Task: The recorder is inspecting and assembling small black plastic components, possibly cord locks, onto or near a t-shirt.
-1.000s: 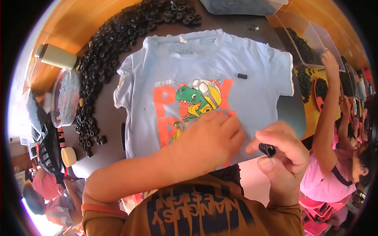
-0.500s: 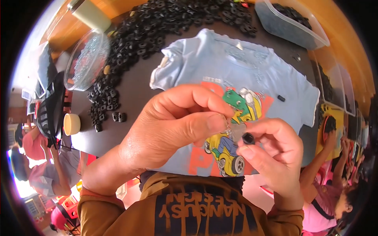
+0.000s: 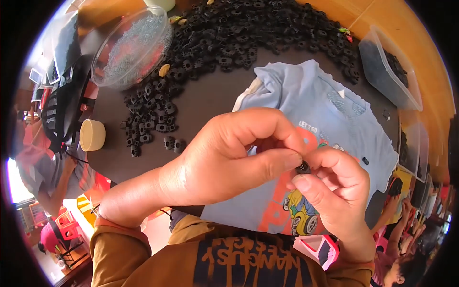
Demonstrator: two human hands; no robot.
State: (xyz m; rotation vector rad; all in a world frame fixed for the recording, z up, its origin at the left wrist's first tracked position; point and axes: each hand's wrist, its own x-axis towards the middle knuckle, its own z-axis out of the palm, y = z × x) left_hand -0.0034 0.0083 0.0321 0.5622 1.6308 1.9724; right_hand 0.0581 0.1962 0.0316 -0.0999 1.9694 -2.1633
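Above a light blue printed T-shirt (image 3: 291, 86) on the dark table, my two hands meet at the fingertips. My right hand (image 3: 339, 191) pinches a small black plastic piece (image 3: 303, 169) between thumb and fingers. The thumb and forefinger of my left hand (image 3: 229, 162) are closed together against the top of that piece. A tiny shiny coil, which looks like a small metal spring (image 3: 300, 164), shows at the left fingertips, mostly hidden. Another small black piece (image 3: 365, 160) lies on the shirt, to the right of my hands.
A big heap of black plastic pieces (image 3: 224, 43) covers the table's far side. At left stand a clear tub of tiny silvery parts (image 3: 131, 48) and a cream cup (image 3: 92, 135). A clear bin (image 3: 382, 71) sits far right. Other people work on both sides.
My left fingertips have come up against the black piece in my right hand, closing the gap between them. The whole view has shifted, so the table items appear farther right.
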